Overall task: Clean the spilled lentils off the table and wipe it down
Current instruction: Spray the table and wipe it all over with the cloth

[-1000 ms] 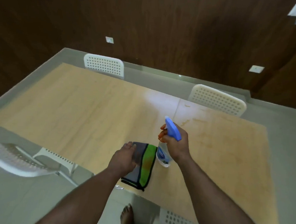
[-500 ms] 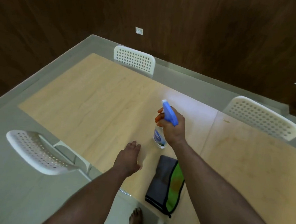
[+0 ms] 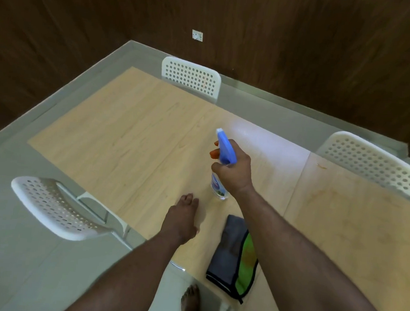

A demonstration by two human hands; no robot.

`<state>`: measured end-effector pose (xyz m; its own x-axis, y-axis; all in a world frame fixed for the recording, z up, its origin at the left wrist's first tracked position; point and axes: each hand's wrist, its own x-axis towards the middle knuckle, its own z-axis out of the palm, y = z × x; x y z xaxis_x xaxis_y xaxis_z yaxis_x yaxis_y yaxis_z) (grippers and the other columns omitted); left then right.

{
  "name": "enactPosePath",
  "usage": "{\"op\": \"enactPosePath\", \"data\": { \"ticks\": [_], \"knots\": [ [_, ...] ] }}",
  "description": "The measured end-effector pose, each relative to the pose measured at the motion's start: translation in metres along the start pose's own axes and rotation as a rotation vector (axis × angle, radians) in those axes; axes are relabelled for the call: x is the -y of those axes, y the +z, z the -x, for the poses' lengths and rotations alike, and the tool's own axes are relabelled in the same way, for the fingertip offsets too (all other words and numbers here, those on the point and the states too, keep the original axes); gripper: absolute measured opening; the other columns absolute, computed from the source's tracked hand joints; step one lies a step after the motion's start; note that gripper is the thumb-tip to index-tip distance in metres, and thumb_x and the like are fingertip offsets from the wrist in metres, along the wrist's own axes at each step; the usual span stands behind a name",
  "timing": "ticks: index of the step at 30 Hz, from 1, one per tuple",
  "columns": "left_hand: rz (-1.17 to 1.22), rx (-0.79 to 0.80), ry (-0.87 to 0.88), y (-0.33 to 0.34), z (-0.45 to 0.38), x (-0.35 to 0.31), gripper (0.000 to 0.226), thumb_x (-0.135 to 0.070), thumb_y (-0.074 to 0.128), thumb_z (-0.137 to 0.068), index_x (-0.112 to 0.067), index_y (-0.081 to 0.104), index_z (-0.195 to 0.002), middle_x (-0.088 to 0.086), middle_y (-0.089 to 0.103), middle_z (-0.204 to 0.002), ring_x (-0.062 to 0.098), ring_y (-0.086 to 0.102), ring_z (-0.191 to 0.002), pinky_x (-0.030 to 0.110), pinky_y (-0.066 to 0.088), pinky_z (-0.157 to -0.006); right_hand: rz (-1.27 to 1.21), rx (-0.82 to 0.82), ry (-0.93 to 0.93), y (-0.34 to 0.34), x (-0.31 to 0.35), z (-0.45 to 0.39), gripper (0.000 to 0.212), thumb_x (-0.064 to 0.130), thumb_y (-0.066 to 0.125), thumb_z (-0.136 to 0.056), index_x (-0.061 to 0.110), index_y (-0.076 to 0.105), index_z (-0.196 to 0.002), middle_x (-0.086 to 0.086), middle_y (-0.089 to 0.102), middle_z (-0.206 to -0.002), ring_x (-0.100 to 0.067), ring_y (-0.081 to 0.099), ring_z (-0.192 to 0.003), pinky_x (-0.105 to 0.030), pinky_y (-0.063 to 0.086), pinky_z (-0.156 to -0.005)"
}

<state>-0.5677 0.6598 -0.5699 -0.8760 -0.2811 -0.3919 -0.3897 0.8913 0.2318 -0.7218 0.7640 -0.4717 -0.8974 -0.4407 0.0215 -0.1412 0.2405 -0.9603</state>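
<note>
Left hand has let go of the folded grey-and-green cloth, now flat on the pale wooden table, fingers relaxed. Right hand grips the blue-topped clear spray bottle, aimed left. No lentils visible; spraying precedes wiping.

Blue head on the clear sprayer, with a blue-and-white label lower down. The cloth is grey, green inside, black-edged. The table is pale wood grain. The chairs are white, dotted with holes. The wall is dark brown.
</note>
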Motion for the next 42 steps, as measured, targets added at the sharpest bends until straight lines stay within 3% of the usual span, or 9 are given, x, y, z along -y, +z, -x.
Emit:
{"op": "enactPosePath", "data": {
  "ticks": [5, 8, 13, 19, 22, 27, 32, 36, 42],
  "knots": [
    [0.043, -0.016, -0.018, -0.001, 0.009, -0.013, 0.092, -0.04, 0.075, -0.094, -0.017, 0.022, -0.166, 0.005, 0.014, -0.176, 0.023, 0.018, -0.161, 0.04, 0.033, -0.125, 0.085, 0.018, 0.041, -0.021, -0.005, 0.011, 0.069, 0.008, 0.075, -0.07, 0.029, 0.061, -0.134, 0.016, 0.069, -0.117, -0.003, 0.066, -0.108, -0.033, 0.056, -0.097],
    [0.069, -0.075, 0.008, 0.0, 0.02, -0.034, 0.077, -0.037, 0.067, -0.099, -0.017, 0.031, -0.164, 0.005, 0.024, -0.174, 0.021, 0.027, -0.158, 0.037, 0.035, -0.123, 0.111, 0.012, 0.088, -0.043, -0.017, 0.033, 0.074, 0.007, 0.082, -0.073, 0.026, 0.058, -0.14, 0.013, 0.068, -0.128, -0.001, 0.063, -0.119, -0.03, 0.052, -0.105],
    [0.067, -0.123, 0.109, 0.024, 0.043, -0.082, 0.061, -0.037, 0.057, -0.103, -0.02, 0.042, -0.159, 0.003, 0.038, -0.168, 0.021, 0.044, -0.148, 0.033, 0.037, -0.118, 0.158, -0.005, 0.161, -0.093, -0.057, 0.09, 0.07, 0.004, 0.08, -0.074, 0.026, 0.061, -0.138, 0.01, 0.071, -0.124, -0.001, 0.065, -0.116, -0.032, 0.053, -0.103],
    [-0.049, -0.072, 0.196, 0.077, 0.056, -0.135, 0.066, -0.04, 0.043, -0.108, -0.016, 0.024, -0.167, 0.007, 0.01, -0.176, 0.025, 0.008, -0.163, 0.041, 0.017, -0.13, 0.308, 0.081, 0.167, -0.156, -0.116, 0.16, 0.055, 0.011, 0.078, -0.076, 0.027, 0.069, -0.128, 0.011, 0.074, -0.117, -0.001, 0.067, -0.108, -0.033, 0.056, -0.099],
    [-0.101, -0.159, 0.188, 0.119, 0.065, -0.156, 0.065, -0.041, 0.018, -0.107, -0.017, 0.02, -0.168, 0.012, 0.001, -0.176, 0.031, 0.001, -0.163, 0.054, 0.017, -0.129, 0.455, 0.189, 0.119, -0.202, -0.145, 0.2, 0.056, 0.015, 0.068, -0.074, 0.025, 0.071, -0.129, 0.005, 0.072, -0.128, -0.012, 0.064, -0.119, -0.035, 0.051, -0.107],
    [-0.082, -0.208, 0.06, 0.139, 0.078, -0.168, 0.068, -0.043, 0.006, -0.106, -0.02, 0.009, -0.17, 0.008, -0.013, -0.176, 0.031, -0.016, -0.161, 0.051, 0.002, -0.13, 0.709, 0.391, -0.078, -0.232, -0.184, 0.228, 0.059, 0.024, 0.064, -0.078, 0.025, 0.067, -0.137, 0.0, 0.062, -0.145, -0.022, 0.053, -0.136, -0.041, 0.051, -0.107],
    [-0.014, -0.248, -0.104, 0.168, 0.116, -0.218, 0.065, -0.039, 0.016, -0.108, -0.021, 0.008, -0.17, 0.008, -0.013, -0.176, 0.031, -0.013, -0.162, 0.05, 0.002, -0.13, 0.962, 0.533, -0.324, -0.244, -0.215, 0.244, 0.06, 0.038, 0.043, -0.095, 0.028, 0.049, -0.154, -0.005, 0.034, -0.17, -0.029, 0.026, -0.157, -0.044, 0.035, -0.117],
    [-0.033, -0.17, -0.191, 0.177, 0.145, -0.261, 0.066, -0.041, 0.026, -0.111, -0.021, 0.003, -0.17, 0.01, -0.013, -0.176, 0.034, -0.003, -0.162, 0.052, 0.016, -0.125, 1.014, 0.556, -0.399, -0.252, -0.226, 0.247, 0.058, 0.038, 0.041, -0.105, 0.028, 0.037, -0.162, -0.005, 0.021, -0.174, -0.025, 0.016, -0.16, -0.043, 0.032, -0.121],
    [-0.127, -0.137, -0.205, 0.17, 0.161, -0.274, 0.068, -0.053, 0.04, -0.107, -0.015, 0.031, -0.163, 0.019, 0.004, -0.175, 0.038, 0.027, -0.149, 0.051, 0.03, -0.12, 1.017, 0.552, -0.434, -0.256, -0.233, 0.248, 0.059, 0.042, 0.031, -0.107, 0.029, 0.029, -0.165, -0.002, 0.015, -0.176, -0.023, 0.011, -0.162, -0.045, 0.03, -0.122]
  ]
}}
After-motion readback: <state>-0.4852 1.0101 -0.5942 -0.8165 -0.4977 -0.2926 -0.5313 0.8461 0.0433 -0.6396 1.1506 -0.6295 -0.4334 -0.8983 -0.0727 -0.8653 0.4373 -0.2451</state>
